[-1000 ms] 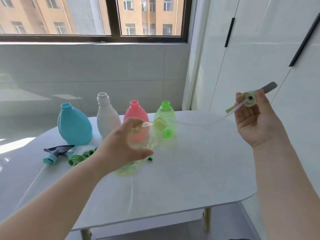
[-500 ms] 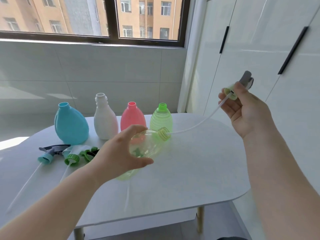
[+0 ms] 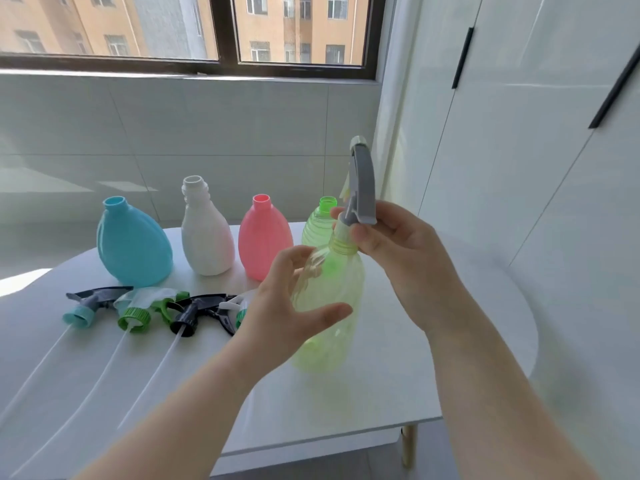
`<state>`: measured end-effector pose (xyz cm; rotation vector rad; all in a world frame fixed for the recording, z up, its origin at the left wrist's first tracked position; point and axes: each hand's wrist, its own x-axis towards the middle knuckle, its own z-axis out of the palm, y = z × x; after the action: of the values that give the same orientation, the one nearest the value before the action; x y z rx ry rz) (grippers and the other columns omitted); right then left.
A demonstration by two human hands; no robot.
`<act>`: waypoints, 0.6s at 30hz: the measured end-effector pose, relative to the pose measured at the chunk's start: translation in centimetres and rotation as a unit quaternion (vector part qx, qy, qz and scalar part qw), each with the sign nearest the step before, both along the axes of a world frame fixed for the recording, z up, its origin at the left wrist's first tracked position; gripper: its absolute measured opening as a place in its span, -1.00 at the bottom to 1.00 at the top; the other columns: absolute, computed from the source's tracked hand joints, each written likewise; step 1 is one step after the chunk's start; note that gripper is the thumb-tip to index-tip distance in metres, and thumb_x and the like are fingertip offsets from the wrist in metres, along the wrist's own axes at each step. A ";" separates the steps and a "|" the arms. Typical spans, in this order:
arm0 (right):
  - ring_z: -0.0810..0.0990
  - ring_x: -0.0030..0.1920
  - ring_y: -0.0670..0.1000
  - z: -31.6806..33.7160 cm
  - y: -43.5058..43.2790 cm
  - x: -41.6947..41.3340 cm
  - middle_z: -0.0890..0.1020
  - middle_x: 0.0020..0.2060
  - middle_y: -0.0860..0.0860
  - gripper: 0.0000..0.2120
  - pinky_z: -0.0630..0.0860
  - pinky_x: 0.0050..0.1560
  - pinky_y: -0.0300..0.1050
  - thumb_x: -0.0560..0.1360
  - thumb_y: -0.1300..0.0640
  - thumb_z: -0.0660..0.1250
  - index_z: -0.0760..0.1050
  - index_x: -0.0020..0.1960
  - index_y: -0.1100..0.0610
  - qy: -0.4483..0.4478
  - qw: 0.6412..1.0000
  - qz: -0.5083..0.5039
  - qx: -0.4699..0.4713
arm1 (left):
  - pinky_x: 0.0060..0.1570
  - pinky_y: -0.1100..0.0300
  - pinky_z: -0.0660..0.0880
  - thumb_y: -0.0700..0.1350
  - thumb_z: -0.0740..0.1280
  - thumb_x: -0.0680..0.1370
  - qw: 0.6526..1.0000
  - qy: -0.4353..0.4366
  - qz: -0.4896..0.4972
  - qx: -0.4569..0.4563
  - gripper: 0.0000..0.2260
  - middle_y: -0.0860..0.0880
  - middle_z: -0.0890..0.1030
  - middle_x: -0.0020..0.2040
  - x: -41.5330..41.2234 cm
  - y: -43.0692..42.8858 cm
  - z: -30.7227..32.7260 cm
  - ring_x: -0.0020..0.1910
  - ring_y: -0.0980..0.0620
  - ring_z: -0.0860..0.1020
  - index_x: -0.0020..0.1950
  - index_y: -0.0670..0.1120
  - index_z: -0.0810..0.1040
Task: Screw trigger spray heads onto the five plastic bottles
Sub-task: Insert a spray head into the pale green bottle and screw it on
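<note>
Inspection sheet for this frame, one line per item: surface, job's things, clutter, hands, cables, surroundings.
Surface: white table, rounded corner.
Job's things: blue bottle, white bottle, pink bottle and ribbed green bottle stand uncapped at the back; clear green bottle is held, with the grey spray head at its neck; loose spray heads lie at the left, tubes toward the camera.
Clutter: nothing seen.
Hands: left hand grips the clear green bottle; right hand pinches the grey spray head's collar.
Cables: nothing seen.
Surroundings: window, tiled wall, white cabinet doors with black handles.
</note>
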<state>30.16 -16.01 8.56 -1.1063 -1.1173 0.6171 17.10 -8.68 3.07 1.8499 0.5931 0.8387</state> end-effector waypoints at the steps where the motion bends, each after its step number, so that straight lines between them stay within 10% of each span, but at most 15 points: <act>1: 0.62 -0.03 -0.15 -0.5 0.0 0.2 0.69 -0.19 -0.16 -0.87 0.53 0.02 -0.28 0.31 0.11 0.33 0.57 -0.16 -0.05 0.001 1.000 0.011 -0.001 | 0.10 0.39 0.37 0.10 0.50 0.11 1.000 -0.001 -0.008 -0.007 -0.48 0.22 0.50 0.04 0.2 0.0 -0.3 0.12 0.33 0.45 -0.02 0.24 0.35; 18: 0.61 -0.09 -0.26 -2.6 1.6 0.4 0.66 -0.27 -0.30 -0.74 0.47 -0.07 -0.42 0.39 0.27 0.34 0.50 -0.09 -0.09 -0.082 0.995 0.047 -0.011 | 0.19 0.21 0.33 0.04 0.49 0.12 0.999 0.004 0.021 -0.026 -0.46 0.24 0.46 0.06 0.8 1.1 -3.3 0.19 0.17 0.44 -0.02 0.27 0.29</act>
<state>30.60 -14.45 5.91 -1.1451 -1.3120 0.6217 17.93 -7.56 -0.21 1.7996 0.6541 0.8354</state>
